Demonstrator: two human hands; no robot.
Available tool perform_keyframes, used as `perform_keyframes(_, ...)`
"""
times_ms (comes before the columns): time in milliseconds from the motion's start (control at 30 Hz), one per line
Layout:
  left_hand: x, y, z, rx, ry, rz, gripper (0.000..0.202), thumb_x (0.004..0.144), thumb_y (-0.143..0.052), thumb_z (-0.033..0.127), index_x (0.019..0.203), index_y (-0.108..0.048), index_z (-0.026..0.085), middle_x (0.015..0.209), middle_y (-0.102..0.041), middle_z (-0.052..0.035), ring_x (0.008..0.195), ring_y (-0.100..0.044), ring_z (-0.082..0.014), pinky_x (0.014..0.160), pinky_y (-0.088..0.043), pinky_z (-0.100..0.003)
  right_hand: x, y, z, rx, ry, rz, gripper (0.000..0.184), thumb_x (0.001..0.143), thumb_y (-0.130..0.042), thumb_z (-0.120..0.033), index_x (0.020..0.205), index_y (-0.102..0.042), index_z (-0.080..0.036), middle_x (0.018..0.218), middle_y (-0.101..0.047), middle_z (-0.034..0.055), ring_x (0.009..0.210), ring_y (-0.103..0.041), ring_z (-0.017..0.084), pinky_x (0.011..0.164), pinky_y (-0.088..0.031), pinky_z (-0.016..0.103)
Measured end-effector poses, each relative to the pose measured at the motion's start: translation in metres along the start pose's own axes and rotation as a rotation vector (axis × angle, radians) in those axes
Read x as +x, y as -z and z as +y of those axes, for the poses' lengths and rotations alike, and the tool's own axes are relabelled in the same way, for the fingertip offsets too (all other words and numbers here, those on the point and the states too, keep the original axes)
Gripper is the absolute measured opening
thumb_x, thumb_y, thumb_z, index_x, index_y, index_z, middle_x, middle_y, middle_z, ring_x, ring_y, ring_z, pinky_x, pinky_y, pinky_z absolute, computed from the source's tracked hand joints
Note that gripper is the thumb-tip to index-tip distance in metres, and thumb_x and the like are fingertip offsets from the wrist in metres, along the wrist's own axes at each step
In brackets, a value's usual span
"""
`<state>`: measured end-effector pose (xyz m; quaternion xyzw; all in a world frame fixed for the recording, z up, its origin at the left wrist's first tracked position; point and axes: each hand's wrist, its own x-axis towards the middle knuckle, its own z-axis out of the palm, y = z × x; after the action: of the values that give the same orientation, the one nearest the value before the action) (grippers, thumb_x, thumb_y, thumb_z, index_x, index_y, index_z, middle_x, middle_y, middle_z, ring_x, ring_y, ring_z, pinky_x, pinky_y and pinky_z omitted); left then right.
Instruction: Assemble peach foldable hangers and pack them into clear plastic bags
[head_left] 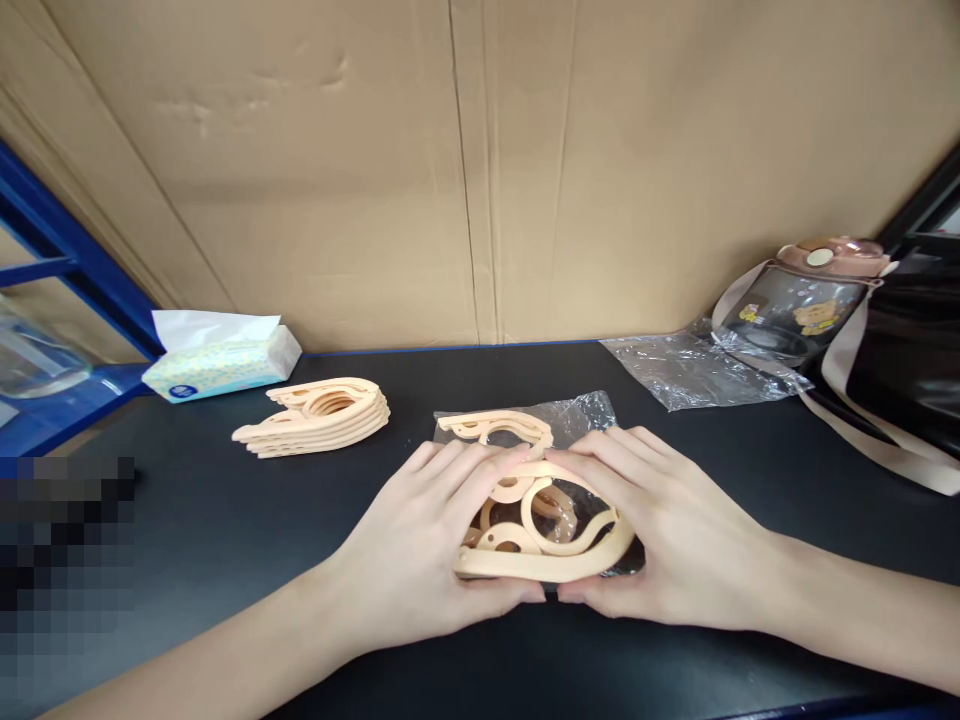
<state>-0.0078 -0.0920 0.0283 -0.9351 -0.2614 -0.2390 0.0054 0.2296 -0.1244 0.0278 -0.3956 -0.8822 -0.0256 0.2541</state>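
A small stack of peach plastic folding hangers (pixel 551 530) lies on the black table (pixel 225 540) over a clear plastic bag (pixel 581 412). My left hand (pixel 420 545) wraps round the stack's left side, thumb under its near edge. My right hand (pixel 660 530) grips the right side the same way, fingers curled over the top. Both hands press the stack together. One hanger's hooked end (pixel 495 425) sticks out at the back. A second stack of the same peach hangers (pixel 319 415) rests to the left, untouched.
A tissue pack (pixel 221 355) sits at the back left beside a blue metal frame (pixel 67 250). Another crumpled clear bag (pixel 690 365), a pink-lidded bottle (pixel 810 295) and a dark strapped bag (pixel 911 370) lie at the back right. A cardboard wall (pixel 480 160) closes the back.
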Motion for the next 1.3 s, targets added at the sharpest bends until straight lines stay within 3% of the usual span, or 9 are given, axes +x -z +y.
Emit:
perform_keyframes(133, -0.002, 0.000, -0.014, -0.041, 0.033, -0.055, 0.080, 0.073, -0.069, 0.061, 0.137, -0.039, 0.023, 0.122, -0.061, -0.0092, 0.104, -0.059, -0.0281, 0.087, -0.045, -0.040, 0.003, 0.001, 0.004, 0.040, -0.044, -0.028, 0.062, 0.067, -0.075, -0.040, 0.121, -0.056, -0.016, 0.108, -0.062, 0.0104, 0.092, -0.057, 0.025, 0.082, -0.047, 0.041)
perform_keyframes(267, -0.003, 0.003, -0.023, -0.011, 0.034, -0.070, 0.076, 0.075, -0.068, 0.059, 0.136, -0.040, 0.023, 0.122, -0.061, -0.0098, 0.105, -0.058, -0.0290, 0.089, -0.044, -0.042, 0.005, 0.003, 0.007, 0.003, -0.032, -0.005, 0.063, 0.069, -0.073, -0.039, 0.124, -0.055, -0.014, 0.109, -0.062, 0.0117, 0.091, -0.057, 0.025, 0.080, -0.046, 0.041)
perform_keyframes(467, 0.002, 0.010, -0.021, 0.071, -0.009, -0.049, 0.066, 0.078, -0.066, 0.047, 0.134, -0.039, 0.022, 0.115, -0.062, -0.0087, 0.101, -0.058, -0.0275, 0.084, -0.046, -0.039, 0.005, 0.003, 0.014, -0.027, 0.004, 0.009, 0.064, 0.073, -0.070, -0.050, 0.123, -0.055, -0.015, 0.108, -0.062, 0.0122, 0.094, -0.057, 0.027, 0.083, -0.045, 0.042)
perform_keyframes(600, 0.000, 0.008, -0.018, 0.090, -0.037, 0.008, 0.066, 0.079, -0.066, 0.043, 0.134, -0.039, 0.018, 0.114, -0.061, -0.0099, 0.101, -0.057, -0.0266, 0.082, -0.046, -0.038, 0.004, 0.001, 0.017, -0.070, 0.046, 0.019, 0.074, 0.074, -0.069, -0.056, 0.132, -0.049, -0.013, 0.110, -0.061, 0.0119, 0.097, -0.056, 0.027, 0.085, -0.043, 0.041)
perform_keyframes(733, -0.003, 0.001, -0.015, 0.085, -0.047, 0.057, 0.071, 0.079, -0.066, 0.050, 0.136, -0.039, 0.017, 0.113, -0.062, -0.0104, 0.098, -0.058, -0.0264, 0.081, -0.045, -0.038, 0.003, 0.000, 0.013, -0.089, 0.066, 0.014, 0.082, 0.072, -0.070, -0.057, 0.137, -0.044, -0.013, 0.113, -0.059, 0.0130, 0.099, -0.055, 0.028, 0.087, -0.042, 0.042)
perform_keyframes(900, 0.000, 0.002, -0.013, 0.012, 0.006, 0.000, 0.081, 0.077, -0.066, 0.061, 0.141, -0.033, 0.024, 0.126, -0.059, -0.0104, 0.110, -0.055, -0.0296, 0.091, -0.045, -0.043, 0.008, 0.005, 0.014, -0.024, 0.028, -0.021, 0.069, 0.068, -0.073, -0.049, 0.125, -0.053, -0.015, 0.108, -0.062, 0.0109, 0.097, -0.056, 0.027, 0.086, -0.042, 0.043)
perform_keyframes(1067, 0.001, 0.009, -0.028, -0.071, 0.066, -0.126, 0.084, 0.081, -0.064, 0.059, 0.148, -0.025, 0.026, 0.149, -0.039, -0.0115, 0.137, -0.034, -0.0336, 0.108, -0.036, -0.051, 0.016, 0.027, 0.047, -0.037, 0.027, -0.129, 0.056, 0.069, -0.072, -0.045, 0.117, -0.055, -0.020, 0.104, -0.064, 0.0089, 0.096, -0.058, 0.028, 0.085, -0.042, 0.044)
perform_keyframes(1200, -0.002, 0.009, -0.040, -0.117, 0.112, -0.159, 0.076, 0.087, -0.060, 0.053, 0.149, -0.024, 0.027, 0.152, -0.035, -0.0111, 0.142, -0.027, -0.0317, 0.110, -0.036, -0.052, 0.017, 0.051, 0.087, -0.019, -0.072, -0.201, 0.052, 0.077, -0.069, -0.041, 0.121, -0.052, -0.020, 0.118, -0.060, 0.0117, 0.106, -0.057, 0.028, 0.086, -0.045, 0.039)
perform_keyframes(1300, -0.002, 0.007, -0.041, -0.145, 0.118, -0.231, 0.074, 0.089, -0.058, 0.051, 0.149, -0.023, 0.026, 0.154, -0.032, -0.0115, 0.144, -0.024, -0.0310, 0.112, -0.034, -0.052, 0.014, 0.067, 0.110, 0.044, -0.160, -0.308, 0.044, 0.080, -0.067, -0.036, 0.118, -0.054, -0.020, 0.113, -0.063, 0.0103, 0.096, -0.062, 0.022, 0.075, -0.049, 0.030)
